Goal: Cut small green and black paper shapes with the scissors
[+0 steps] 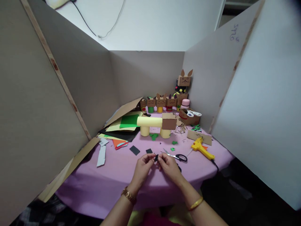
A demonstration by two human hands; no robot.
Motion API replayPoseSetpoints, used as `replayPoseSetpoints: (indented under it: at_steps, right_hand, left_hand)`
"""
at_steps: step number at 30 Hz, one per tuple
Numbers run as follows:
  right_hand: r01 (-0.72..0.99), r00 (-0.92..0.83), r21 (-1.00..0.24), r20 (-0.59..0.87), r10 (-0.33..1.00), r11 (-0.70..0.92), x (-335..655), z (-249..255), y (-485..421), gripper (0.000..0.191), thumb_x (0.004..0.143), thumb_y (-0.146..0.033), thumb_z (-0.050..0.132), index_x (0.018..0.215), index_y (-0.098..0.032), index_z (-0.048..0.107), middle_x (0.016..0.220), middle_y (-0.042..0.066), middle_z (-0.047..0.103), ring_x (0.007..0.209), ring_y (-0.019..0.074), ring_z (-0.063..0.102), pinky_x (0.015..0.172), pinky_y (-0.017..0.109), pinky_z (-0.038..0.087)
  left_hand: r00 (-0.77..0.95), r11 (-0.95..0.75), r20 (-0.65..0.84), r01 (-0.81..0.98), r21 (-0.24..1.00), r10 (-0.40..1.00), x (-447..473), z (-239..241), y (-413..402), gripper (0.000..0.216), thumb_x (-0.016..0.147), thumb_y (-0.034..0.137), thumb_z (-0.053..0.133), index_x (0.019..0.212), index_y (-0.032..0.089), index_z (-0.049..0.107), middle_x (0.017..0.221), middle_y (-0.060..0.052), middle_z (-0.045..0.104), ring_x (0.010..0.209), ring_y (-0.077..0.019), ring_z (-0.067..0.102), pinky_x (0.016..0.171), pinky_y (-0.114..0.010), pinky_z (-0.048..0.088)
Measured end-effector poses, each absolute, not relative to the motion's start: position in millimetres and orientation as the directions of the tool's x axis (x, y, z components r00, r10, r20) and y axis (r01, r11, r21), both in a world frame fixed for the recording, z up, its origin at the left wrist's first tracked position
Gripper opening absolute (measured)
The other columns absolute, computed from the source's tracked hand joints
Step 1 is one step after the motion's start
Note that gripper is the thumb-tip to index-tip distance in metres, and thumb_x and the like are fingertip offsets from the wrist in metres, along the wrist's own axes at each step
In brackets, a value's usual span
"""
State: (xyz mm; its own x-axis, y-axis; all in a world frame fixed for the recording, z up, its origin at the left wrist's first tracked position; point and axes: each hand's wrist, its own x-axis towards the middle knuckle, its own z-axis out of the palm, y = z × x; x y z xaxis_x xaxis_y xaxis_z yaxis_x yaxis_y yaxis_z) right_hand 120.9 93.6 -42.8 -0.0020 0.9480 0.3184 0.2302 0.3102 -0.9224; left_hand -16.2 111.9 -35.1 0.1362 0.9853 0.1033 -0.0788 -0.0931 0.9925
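Observation:
Between my two hands is a small piece of black paper [156, 158], pinched from both sides. My left hand [144, 164] grips its left side with thumb and forefinger. The fingers of my right hand [168, 166] close on its right side. Just beyond my right hand lie scissors [181, 157] with black handles. Two dark rectangles of paper, one left [134, 150] and a smaller one [149, 151] near my left fingers, rest on the cloth. Farther back stands a pale yellow paper-tube animal body [150, 122] with a brown cardboard box head [169, 121].
On the right, a yellow glue gun [202, 148] lies by a cardboard strip [199, 137]. Stacked coloured sheets [122, 128] fill the left back. Several box-headed figures [161, 102] stand behind, near a cardboard box [189, 118] holding white-handled scissors. Grey partitions [147, 73] enclose the pink-covered table [113, 175].

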Motion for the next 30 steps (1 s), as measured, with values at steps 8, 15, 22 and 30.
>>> replayPoseSetpoints:
  at_steps: [8, 15, 22, 30]
  right_hand:
    - [0.233, -0.024, -0.917, 0.327, 0.945, 0.323, 122.2, -45.0, 93.5, 0.019, 0.083, -0.026, 0.05, 0.067, -0.019, 0.056, 0.058, -0.002, 0.058, 0.049, 0.0127, 0.052, 0.051, 0.024, 0.042]
    - [0.182, -0.034, -0.928, 0.326, 0.945, 0.326, 121.2, -46.0, 94.3, 0.017, 0.082, -0.026, 0.05, 0.077, -0.016, 0.064, 0.065, 0.001, 0.063, 0.052, 0.0126, 0.054, 0.052, 0.024, 0.044]
    - [0.168, -0.033, -0.923, 0.347, 0.937, 0.347, 122.2, -46.3, 95.5, 0.016, 0.076, -0.019, 0.057, 0.082, -0.017, 0.071, 0.075, 0.004, 0.071, 0.07, 0.0187, 0.063, 0.065, 0.028, 0.048]
    - [0.229, 0.018, -0.9, 0.384, 0.923, 0.37, 121.5, -45.8, 95.6, 0.014, 0.076, -0.019, 0.058, 0.078, -0.017, 0.072, 0.074, 0.005, 0.071, 0.07, 0.0194, 0.063, 0.065, 0.029, 0.047]
  left_hand:
    - [0.191, -0.145, 0.153, -0.058, 0.988, 0.969, -17.7, -36.5, 110.7, 0.018, 0.07, 0.031, 0.066, 0.064, 0.014, 0.065, 0.059, -0.001, 0.063, 0.058, -0.0143, 0.056, 0.058, -0.023, 0.042]
    - [0.181, -0.129, 0.143, -0.09, 0.988, 0.973, -17.9, -39.7, 113.1, 0.016, 0.072, 0.03, 0.064, 0.075, 0.014, 0.065, 0.066, -0.001, 0.064, 0.06, -0.0129, 0.057, 0.058, -0.022, 0.043]
    - [0.162, -0.111, 0.128, -0.113, 0.987, 0.978, -16.3, -39.6, 112.0, 0.015, 0.07, 0.029, 0.066, 0.075, 0.015, 0.063, 0.066, 0.0, 0.064, 0.062, -0.0133, 0.058, 0.058, -0.022, 0.042]
    - [0.193, -0.102, 0.124, -0.119, 0.988, 0.973, -15.9, -39.3, 112.3, 0.017, 0.073, 0.032, 0.063, 0.073, 0.016, 0.059, 0.062, 0.002, 0.059, 0.057, -0.012, 0.053, 0.056, -0.022, 0.04]
